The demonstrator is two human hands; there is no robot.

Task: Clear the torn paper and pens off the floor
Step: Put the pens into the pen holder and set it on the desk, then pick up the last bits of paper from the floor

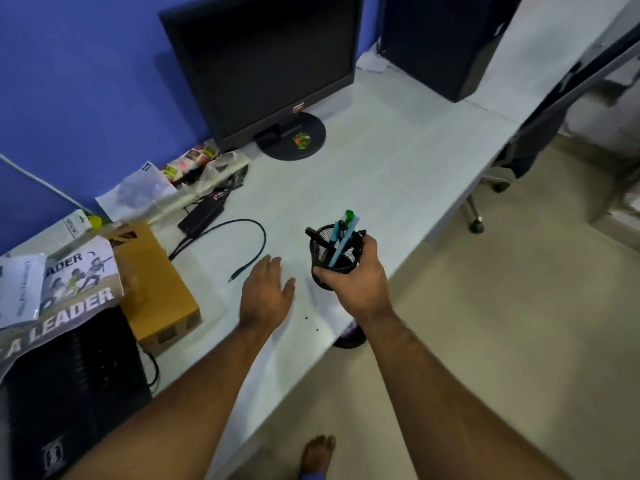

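Black mesh holder (334, 258) full of pens (343, 237) sits clamped in the right hand (356, 275) above the white desk (381, 168) (near its edge); the left hand (265, 292) rests flat, fingers loosely together.

My right grip (353, 271) holds the pen cup (334, 252) above the tabletop (398, 161); pens (341, 237) stand in it, the monitor (263, 64) behind.

Printed sheet (74, 289) at the desk's (398, 174) left end, draped over the black box (69, 382): big white "LEADER" along its lower band, a cut-off "A" before it; smaller dark "ADER" higher up, start hidden under white paper (19, 285). Print on that paper blurred, unreadable. Monitor (263, 64) bezel badge, snack wrappers (188, 162), logo on black box: too small or blurred to read.
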